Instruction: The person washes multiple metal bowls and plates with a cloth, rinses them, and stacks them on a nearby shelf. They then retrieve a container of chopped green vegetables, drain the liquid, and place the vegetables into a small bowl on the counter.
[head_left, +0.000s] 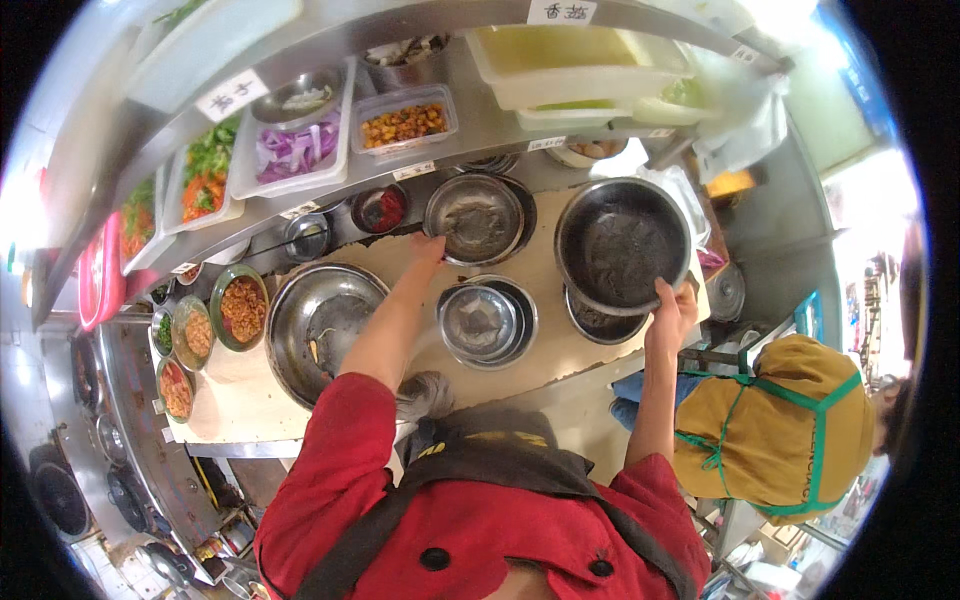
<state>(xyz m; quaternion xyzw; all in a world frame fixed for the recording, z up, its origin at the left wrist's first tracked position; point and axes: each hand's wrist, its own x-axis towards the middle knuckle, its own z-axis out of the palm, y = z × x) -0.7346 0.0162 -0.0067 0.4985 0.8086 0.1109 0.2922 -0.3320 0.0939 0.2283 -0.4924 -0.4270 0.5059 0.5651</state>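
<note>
My right hand (675, 306) grips the rim of a deep dark metal bowl (622, 240), thumb over the edge. That bowl overlaps a smaller metal bowl (606, 324) beneath it. At the left rim of a shallow, stained metal bowl (474, 217) is my left hand (429, 250), its fingers partly hidden by the wrist and rim. Behind this bowl shows the edge of another dark one. Nested steel bowls (480, 324) stand on the board between my arms. Under my left forearm lies a wide steel basin (319, 330) with food scraps in it.
The wooden board (225, 412) carries several bowls of minced food (241, 307) at its left. Above its far side runs a steel shelf (487, 142) with tubs of cut vegetables (296, 150). A person in a tan apron with green straps (780, 427) is close on my right.
</note>
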